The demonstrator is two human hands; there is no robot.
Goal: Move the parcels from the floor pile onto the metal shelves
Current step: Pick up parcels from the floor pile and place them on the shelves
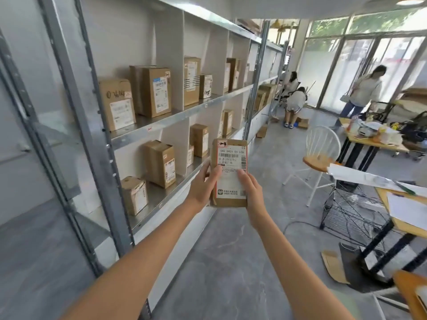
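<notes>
Presently listed, largest first.

Metal shelves (175, 120): run along the wall to the left of the fingers and beyond them; two tiers in view, split by white dividers. Likely the destination, since gaps remain between the boxes.

Shelved parcels (155, 91): brown cartons stood upright, labels facing the aisle, probably so each can be read at a glance.

Desk (369, 140): well to the right of the fingers, carrying clutter; a white chair (320, 155) stands nearer, also to the right.

Parcel (229, 173): small brown box held upright in the air, just beside the lower tier, label turned to the camera, seemingly for reading before a slot is chosen.

Left hand (203, 185): fingers curled round the box's left edge, thumb lying on the label.

Right hand (250, 192): fingers wrapped behind the right edge, thumb pressed on the label's front.

Floor pile: not in view.
</notes>
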